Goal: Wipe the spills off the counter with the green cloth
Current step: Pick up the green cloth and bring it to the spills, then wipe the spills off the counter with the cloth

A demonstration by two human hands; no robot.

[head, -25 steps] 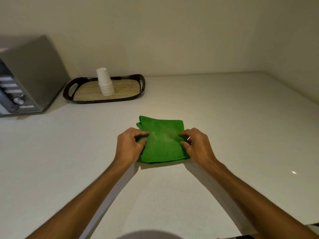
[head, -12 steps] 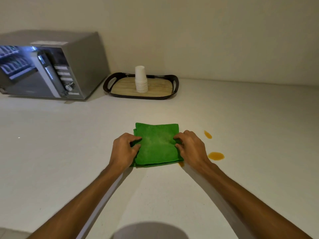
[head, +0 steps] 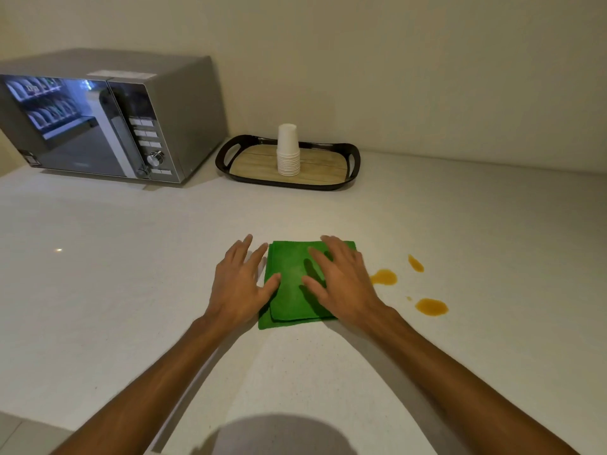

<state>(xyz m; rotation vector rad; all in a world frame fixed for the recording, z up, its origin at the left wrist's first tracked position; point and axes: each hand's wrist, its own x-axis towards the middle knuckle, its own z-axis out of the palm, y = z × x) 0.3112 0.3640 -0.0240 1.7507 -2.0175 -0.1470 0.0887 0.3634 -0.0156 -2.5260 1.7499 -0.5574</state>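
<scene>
On smooth white counter [head: 131, 290], flat hands press folded green cloth [head: 292, 290].

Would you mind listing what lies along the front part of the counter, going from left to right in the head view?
Left hand → green cloth → right hand → nearest orange spill → the two outer orange spills, which sit one behind the other.
</scene>
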